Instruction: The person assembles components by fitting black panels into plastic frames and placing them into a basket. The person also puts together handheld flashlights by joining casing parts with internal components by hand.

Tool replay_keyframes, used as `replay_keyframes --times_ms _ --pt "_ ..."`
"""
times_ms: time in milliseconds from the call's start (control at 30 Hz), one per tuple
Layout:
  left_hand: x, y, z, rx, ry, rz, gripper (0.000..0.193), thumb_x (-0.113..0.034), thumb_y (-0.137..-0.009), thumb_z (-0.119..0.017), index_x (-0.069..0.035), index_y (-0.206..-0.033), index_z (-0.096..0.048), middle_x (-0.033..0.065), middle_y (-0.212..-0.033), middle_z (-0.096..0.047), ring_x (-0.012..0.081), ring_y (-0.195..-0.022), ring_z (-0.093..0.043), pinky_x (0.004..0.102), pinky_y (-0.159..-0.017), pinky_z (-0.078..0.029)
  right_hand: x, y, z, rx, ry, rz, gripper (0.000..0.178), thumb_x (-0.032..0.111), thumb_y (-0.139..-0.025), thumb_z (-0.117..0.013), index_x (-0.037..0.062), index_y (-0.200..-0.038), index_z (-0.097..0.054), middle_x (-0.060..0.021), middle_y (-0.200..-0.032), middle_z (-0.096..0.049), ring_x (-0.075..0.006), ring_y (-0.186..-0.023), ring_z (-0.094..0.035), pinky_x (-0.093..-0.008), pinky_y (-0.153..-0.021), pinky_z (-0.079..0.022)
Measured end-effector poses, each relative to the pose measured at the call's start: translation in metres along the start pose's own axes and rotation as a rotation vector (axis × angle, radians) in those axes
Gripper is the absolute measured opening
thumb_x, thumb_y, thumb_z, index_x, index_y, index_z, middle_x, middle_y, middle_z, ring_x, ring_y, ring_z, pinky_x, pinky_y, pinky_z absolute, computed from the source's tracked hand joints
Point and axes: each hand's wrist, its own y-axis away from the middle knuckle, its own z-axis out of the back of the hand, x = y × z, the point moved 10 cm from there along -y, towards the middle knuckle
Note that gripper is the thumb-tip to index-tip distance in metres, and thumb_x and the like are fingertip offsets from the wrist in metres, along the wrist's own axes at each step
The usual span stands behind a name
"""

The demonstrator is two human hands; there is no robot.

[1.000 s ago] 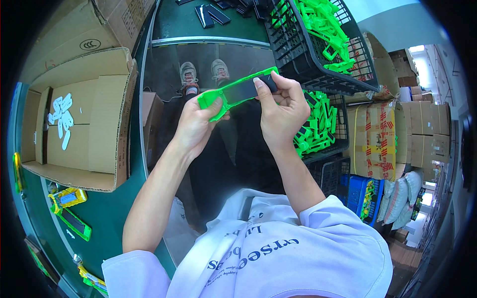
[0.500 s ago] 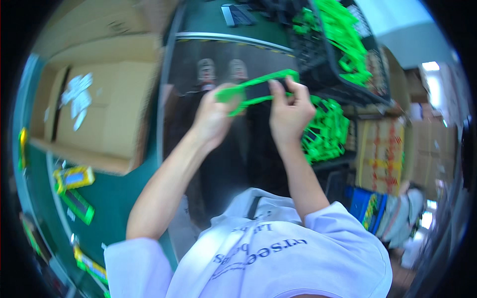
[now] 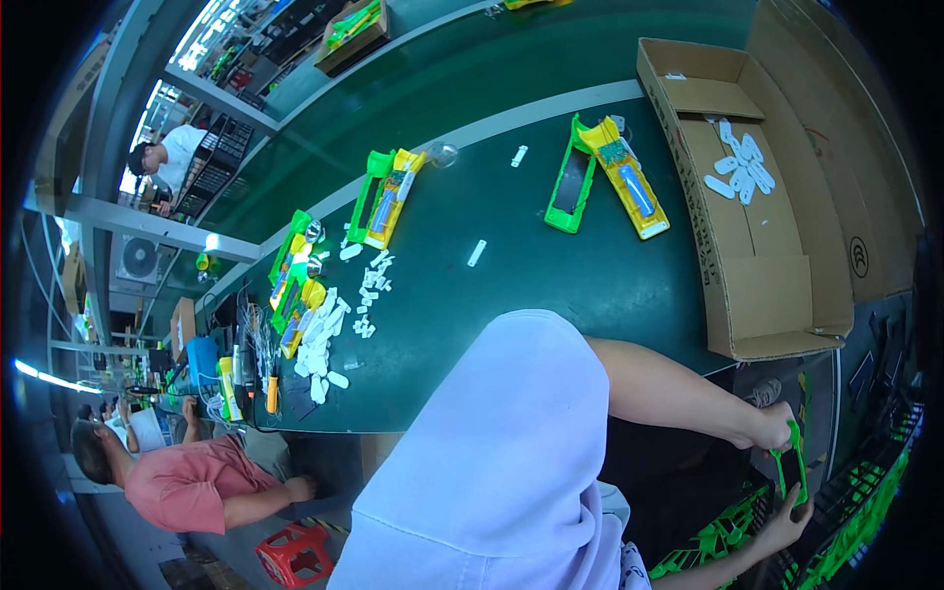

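Observation:
Near the right rim, my left hand [image 3: 772,426] grips the upper end of a bright green plastic frame [image 3: 801,457] with a dark panel in it. My right hand [image 3: 787,523] is closed on the frame's lower end. The frame is held off the bench, to its right. Black crates of green frames [image 3: 870,516] lie beside and below my hands. On the green bench [image 3: 551,285], an opened yellow housing [image 3: 637,197] with a circuit board and a blue cylinder rests beside another green frame [image 3: 570,187].
A cardboard box [image 3: 836,329] with small white plastic pieces [image 3: 742,167] stands at the bench's right end. More white pieces [image 3: 320,339] and green-and-yellow housings [image 3: 388,202] lie leftward. A person in a red shirt [image 3: 187,482] sits near a red stool [image 3: 295,554].
The view has swung left, so the bench fills the middle and my hands appear at the right rim instead of the centre. Both hands still hold the green frame.

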Motion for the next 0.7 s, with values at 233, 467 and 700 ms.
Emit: replay_keyframes --times_ms 233,467,700 --pt "-0.002 0.008 -0.021 0.171 -0.025 0.079 0.016 0.004 -0.07 -0.077 0.004 -0.079 -0.064 0.011 -0.071 -0.064 0.0182 -0.061 -0.066 0.029 -0.048 -0.055 -0.06 0.007 -0.004 0.503 -0.003 -0.32 0.024 0.028 -0.094 -0.066 0.006 -0.088 -0.059 0.0039 -0.068 -0.051 -0.0036 -0.056 -0.047 -0.0196 -0.048 -0.037" --pt "0.009 0.009 -0.017 0.131 -0.106 0.106 0.023 0.007 -0.069 -0.079 0.009 -0.082 -0.061 0.0159 -0.075 -0.064 0.0228 -0.055 -0.065 0.0329 -0.045 -0.058 0.03 0.038 0.005 0.425 0.116 -0.206 0.041 0.037 -0.09 -0.069 0.0015 -0.076 -0.054 -0.0048 -0.062 -0.042 -0.0172 -0.055 -0.032 -0.0352 -0.055 -0.033" --pt "0.007 0.008 -0.021 0.159 -0.071 0.087 0.022 0.012 -0.068 -0.076 0.013 -0.078 -0.057 0.0217 -0.073 -0.064 0.0283 -0.057 -0.069 0.037 -0.045 -0.061 0.022 0.037 0.002 0.445 0.224 -0.208 0.046 0.04 -0.09 -0.068 0.0012 -0.072 -0.053 -0.0063 -0.061 -0.043 -0.0182 -0.054 -0.031 -0.0355 -0.054 -0.032"
